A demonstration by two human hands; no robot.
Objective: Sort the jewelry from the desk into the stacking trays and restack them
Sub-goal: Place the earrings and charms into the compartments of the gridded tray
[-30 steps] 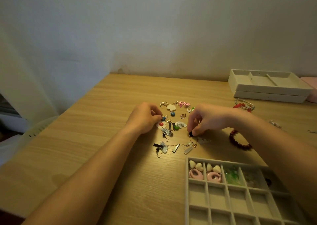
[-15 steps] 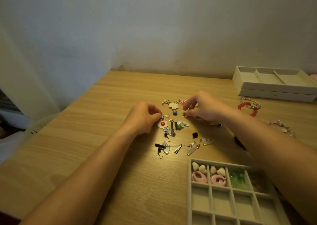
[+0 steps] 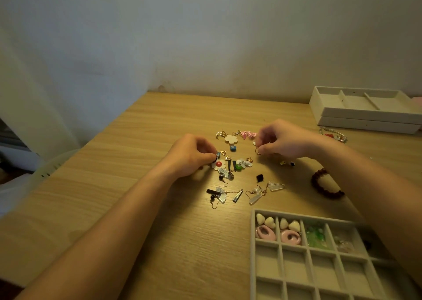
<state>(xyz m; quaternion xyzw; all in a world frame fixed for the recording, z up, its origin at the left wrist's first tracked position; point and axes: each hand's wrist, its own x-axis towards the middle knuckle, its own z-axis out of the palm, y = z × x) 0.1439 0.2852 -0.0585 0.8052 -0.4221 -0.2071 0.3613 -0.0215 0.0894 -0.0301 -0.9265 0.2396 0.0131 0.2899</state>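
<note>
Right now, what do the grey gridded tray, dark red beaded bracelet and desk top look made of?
Grey gridded tray: felt or velvet covering, matte, soft-edged dividers. Dark red beaded bracelet: smooth round beads, wood or stone, unclear. Desk top: light wood grain, possibly laminate, low sheen.

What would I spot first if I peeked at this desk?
A bright little heap of earrings sits in the middle of the desk, with the left hand at its edge and the right hand pinching a gold hook. Near right, a gray tray holds pink hoops and cream hearts.
</note>
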